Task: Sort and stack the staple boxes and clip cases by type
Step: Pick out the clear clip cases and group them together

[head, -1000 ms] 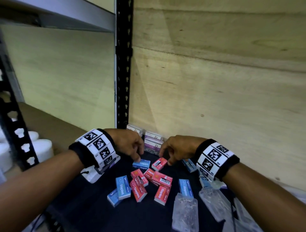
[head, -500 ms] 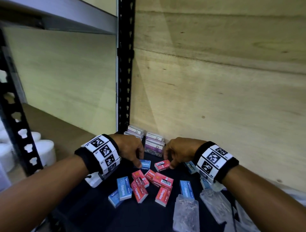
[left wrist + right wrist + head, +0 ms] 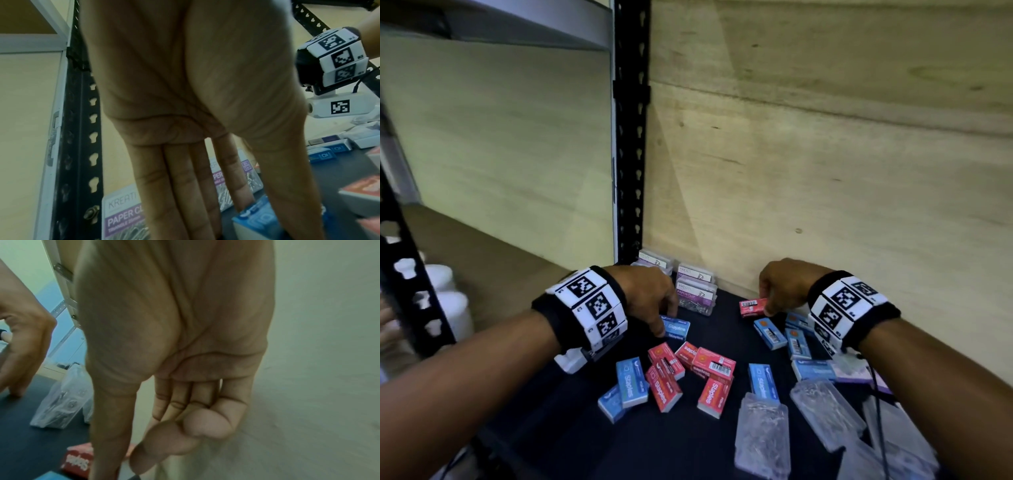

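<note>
Staple boxes lie scattered on a dark mat (image 3: 571, 428). My left hand (image 3: 667, 323) pinches a blue staple box (image 3: 677, 327) between thumb and index finger; the left wrist view shows that blue box (image 3: 259, 219) between the straight fingers (image 3: 185, 186) and the thumb. My right hand (image 3: 766, 305) pinches a red staple box (image 3: 752, 306) near the back wall, and in the right wrist view the thumb reaches down beside that red box (image 3: 77, 461). Purple-labelled paper clip cases (image 3: 695, 294) stand stacked at the back, just beyond the left hand.
Loose red boxes (image 3: 690, 371) and blue boxes (image 3: 631, 380) lie mid-mat, with more blue boxes (image 3: 770, 334) under the right wrist. Clear clip cases (image 3: 762, 435) lie front right. A black slotted post (image 3: 630, 137) and a plywood wall (image 3: 825, 171) close the back. White containers (image 3: 445, 291) stand far left.
The hands have moved apart. The right hand has carried the red box rightward toward the wall, away from the blue box, which the left hand still holds at the centre.
</note>
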Available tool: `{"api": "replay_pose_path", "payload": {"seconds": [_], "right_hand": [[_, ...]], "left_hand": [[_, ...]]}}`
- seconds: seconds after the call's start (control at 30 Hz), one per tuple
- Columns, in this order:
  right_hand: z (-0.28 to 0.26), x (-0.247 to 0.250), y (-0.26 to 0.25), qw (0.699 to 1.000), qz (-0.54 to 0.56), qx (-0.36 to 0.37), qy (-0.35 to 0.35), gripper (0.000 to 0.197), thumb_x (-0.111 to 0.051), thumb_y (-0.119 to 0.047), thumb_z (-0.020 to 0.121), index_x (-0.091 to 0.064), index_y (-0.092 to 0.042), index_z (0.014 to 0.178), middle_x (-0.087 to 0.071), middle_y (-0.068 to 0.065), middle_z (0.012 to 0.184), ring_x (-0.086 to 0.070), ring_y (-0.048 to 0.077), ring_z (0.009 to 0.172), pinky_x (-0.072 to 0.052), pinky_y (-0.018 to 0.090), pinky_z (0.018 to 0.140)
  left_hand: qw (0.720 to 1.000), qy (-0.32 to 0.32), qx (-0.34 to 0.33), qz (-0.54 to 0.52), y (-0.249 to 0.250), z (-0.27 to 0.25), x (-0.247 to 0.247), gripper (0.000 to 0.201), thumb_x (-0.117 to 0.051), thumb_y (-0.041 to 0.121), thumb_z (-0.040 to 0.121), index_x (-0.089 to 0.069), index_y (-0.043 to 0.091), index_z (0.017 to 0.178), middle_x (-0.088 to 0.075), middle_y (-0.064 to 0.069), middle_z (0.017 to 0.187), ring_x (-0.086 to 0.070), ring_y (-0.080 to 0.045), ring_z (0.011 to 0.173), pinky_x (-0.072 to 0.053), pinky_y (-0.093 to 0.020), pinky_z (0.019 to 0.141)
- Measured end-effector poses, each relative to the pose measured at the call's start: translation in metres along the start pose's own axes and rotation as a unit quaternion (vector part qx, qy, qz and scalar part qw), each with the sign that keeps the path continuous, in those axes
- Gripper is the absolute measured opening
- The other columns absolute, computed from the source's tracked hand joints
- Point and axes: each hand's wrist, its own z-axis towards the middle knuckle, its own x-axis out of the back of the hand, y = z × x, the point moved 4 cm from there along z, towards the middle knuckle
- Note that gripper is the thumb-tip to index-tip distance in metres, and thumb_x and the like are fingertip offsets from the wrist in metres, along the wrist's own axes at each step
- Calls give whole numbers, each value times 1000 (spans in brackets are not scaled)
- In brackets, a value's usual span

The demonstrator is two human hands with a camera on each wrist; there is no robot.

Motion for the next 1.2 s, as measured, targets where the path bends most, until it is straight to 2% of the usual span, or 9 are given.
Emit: {"api": "replay_pose_path", "payload": {"seconds": [0.3,0.5,0.63,0.73,0.8,0.93,1.03,1.13,1.2], "right_hand": [[0,-5,0,1000,-19,-14,-17,36,-77,-38,83,-70,-12,108,-72,4,105,-68,23,96,-57,40,89],[-17,-11,-3,996,-14,-24,-81,50,-75,-61,75,-66,-13,67,-65,-2,64,-60,19,61,-53,31,70],[-25,-15,-8,994,-30,-19,-103,47,-79,-53,74,-60,-12,60,-60,-2,60,-56,19,58,-54,34,78],[-29,-12,-7,996,-11,0,-91,41,-81,-47,73,-65,-10,64,-62,0,63,-58,20,61,-54,33,70],[-33,-6,0,996,6,8,-86,40,-82,-45,70,-72,-7,78,-67,3,74,-61,22,70,-57,37,74],[-57,6,29,996,26,2,-89,44,-79,-43,77,-73,-7,102,-69,3,88,-61,21,82,-54,34,76],[-78,7,66,994,53,-22,-92,34,-79,-34,79,-74,-9,101,-69,3,87,-60,18,77,-50,31,70],[-101,2,109,991,72,-54,-102,18,-76,-21,81,-77,-10,95,-69,3,86,-59,15,73,-49,29,65],[-120,-2,138,989,78,-79,-98,14,-72,-15,82,-75,-8,95,-67,3,86,-58,14,71,-47,27,63]], "left_hand": [[1000,17,2,0,4,0,1,40,-75,43,81,-67,28,117,-62,10,104,-56,-10,90,-45,-23,75],[998,24,-1,-52,-5,-4,5,38,-78,42,78,-68,30,113,-66,13,105,-62,-6,95,-50,-23,84],[997,36,-10,-65,1,-5,19,36,-80,41,76,-68,30,108,-69,13,102,-64,-6,93,-52,-24,87],[997,38,-23,-64,15,-8,29,38,-80,42,76,-69,29,110,-68,13,103,-63,-6,94,-50,-21,85],[998,29,-32,-53,28,-8,35,38,-79,43,77,-69,30,112,-67,15,104,-62,-5,95,-50,-21,85],[997,26,-58,-39,61,-2,48,31,-77,43,79,-69,32,107,-61,23,83,-59,4,78,-45,-14,71],[996,35,-79,-31,93,9,56,32,-77,41,80,-69,30,108,-57,25,65,-55,11,59,-39,-10,58],[993,36,-115,-8,128,24,60,35,-76,45,79,-68,30,110,-56,27,76,-57,4,74,-42,-17,68],[990,31,-139,-9,155,35,62,33,-76,45,80,-68,31,108,-55,29,73,-56,4,73,-43,-20,71]]}}
